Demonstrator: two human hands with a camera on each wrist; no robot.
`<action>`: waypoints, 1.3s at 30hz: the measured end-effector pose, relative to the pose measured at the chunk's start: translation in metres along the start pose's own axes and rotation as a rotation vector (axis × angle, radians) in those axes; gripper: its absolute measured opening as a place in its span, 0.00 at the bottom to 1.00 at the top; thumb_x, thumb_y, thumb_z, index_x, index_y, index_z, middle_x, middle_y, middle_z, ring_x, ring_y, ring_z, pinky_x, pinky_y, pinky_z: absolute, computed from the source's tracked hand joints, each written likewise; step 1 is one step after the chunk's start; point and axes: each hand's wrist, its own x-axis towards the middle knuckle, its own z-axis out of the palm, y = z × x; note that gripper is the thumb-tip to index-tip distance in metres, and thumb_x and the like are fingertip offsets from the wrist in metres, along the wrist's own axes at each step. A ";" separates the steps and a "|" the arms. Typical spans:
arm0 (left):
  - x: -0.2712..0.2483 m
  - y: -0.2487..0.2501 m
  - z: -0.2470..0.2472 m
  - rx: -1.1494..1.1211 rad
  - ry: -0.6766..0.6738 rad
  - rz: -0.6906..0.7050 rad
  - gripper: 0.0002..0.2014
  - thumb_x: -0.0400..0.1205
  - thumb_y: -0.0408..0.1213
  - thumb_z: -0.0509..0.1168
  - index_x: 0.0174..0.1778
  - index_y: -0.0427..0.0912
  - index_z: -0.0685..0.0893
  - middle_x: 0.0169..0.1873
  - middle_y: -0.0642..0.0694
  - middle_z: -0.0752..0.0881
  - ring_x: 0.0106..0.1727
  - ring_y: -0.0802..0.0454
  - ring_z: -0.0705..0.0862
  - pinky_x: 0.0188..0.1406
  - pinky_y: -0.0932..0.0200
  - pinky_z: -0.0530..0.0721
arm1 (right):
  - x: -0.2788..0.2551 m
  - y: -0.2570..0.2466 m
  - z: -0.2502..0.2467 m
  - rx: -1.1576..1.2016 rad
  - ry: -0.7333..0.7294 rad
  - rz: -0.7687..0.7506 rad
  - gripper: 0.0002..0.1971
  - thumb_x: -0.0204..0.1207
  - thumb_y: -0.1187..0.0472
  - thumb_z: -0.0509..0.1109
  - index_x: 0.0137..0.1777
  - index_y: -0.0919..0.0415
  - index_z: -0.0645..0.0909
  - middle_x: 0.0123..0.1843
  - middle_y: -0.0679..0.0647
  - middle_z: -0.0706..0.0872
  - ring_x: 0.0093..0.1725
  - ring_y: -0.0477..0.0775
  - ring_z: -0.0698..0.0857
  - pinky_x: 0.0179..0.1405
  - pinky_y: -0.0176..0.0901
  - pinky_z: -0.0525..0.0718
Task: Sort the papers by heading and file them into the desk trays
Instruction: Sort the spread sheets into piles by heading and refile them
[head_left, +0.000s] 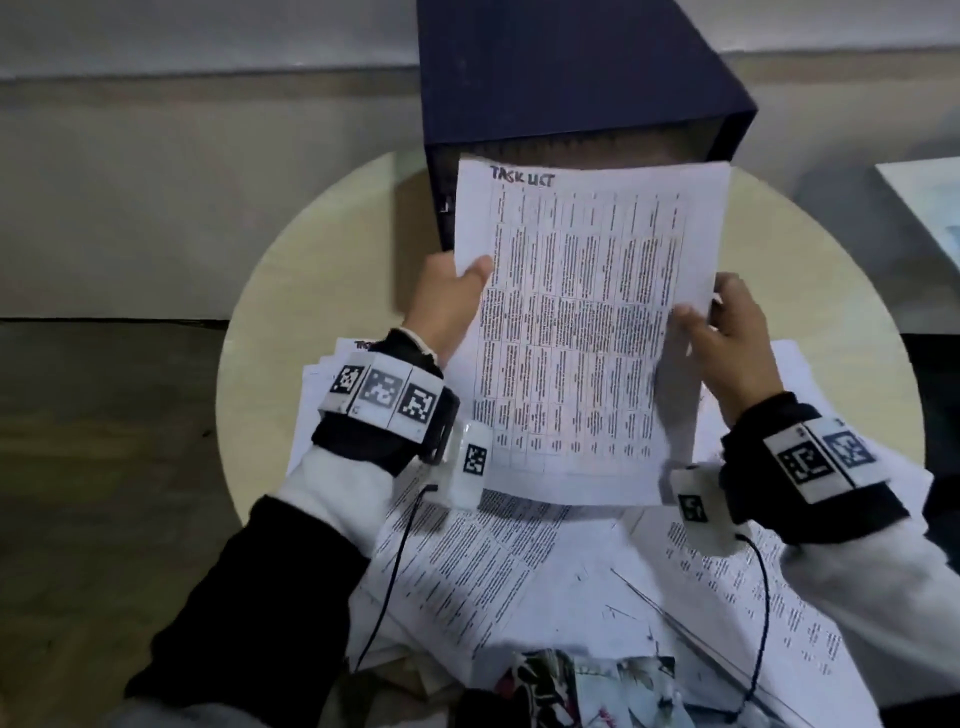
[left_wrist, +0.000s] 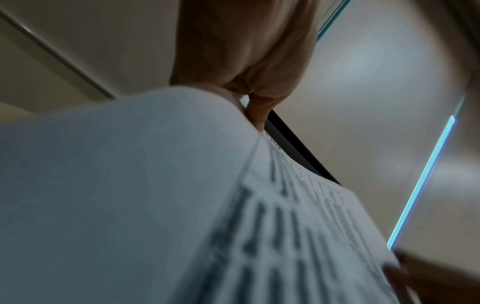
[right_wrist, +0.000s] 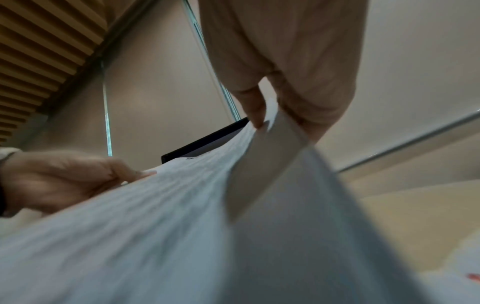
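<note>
White paper is bending slightly between both hands: the left hand (head_left: 447, 301) is pinching the sheet's left edge and the right hand (head_left: 727, 338) its right edge. This "TASK LIST" sheet (head_left: 582, 332) is lying lengthwise toward the dark tray unit (head_left: 571, 93), its heading end just before the unit's open front, both hands about equally near. More papers (head_left: 519, 571) are lying on the desk (head_left: 322, 234), on the near side of that unit.
</note>
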 end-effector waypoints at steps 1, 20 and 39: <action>0.003 0.004 -0.001 0.003 0.006 -0.014 0.17 0.85 0.39 0.58 0.67 0.35 0.77 0.61 0.44 0.83 0.64 0.47 0.80 0.69 0.50 0.76 | -0.004 0.002 -0.005 -0.008 -0.039 0.030 0.08 0.79 0.70 0.62 0.53 0.58 0.70 0.47 0.53 0.81 0.35 0.33 0.79 0.31 0.26 0.77; 0.019 0.023 -0.002 -0.154 -0.039 -0.015 0.14 0.85 0.34 0.59 0.65 0.36 0.77 0.55 0.42 0.87 0.51 0.49 0.88 0.51 0.56 0.87 | 0.038 -0.046 0.001 0.645 -0.092 0.159 0.11 0.83 0.73 0.52 0.45 0.63 0.73 0.45 0.56 0.83 0.20 0.44 0.70 0.17 0.30 0.70; 0.046 0.026 0.012 1.024 0.046 0.454 0.23 0.84 0.43 0.58 0.69 0.31 0.71 0.72 0.34 0.66 0.76 0.40 0.62 0.76 0.51 0.59 | 0.147 -0.076 0.039 0.176 0.020 0.248 0.13 0.82 0.72 0.52 0.35 0.64 0.67 0.11 0.53 0.77 0.08 0.43 0.73 0.08 0.29 0.65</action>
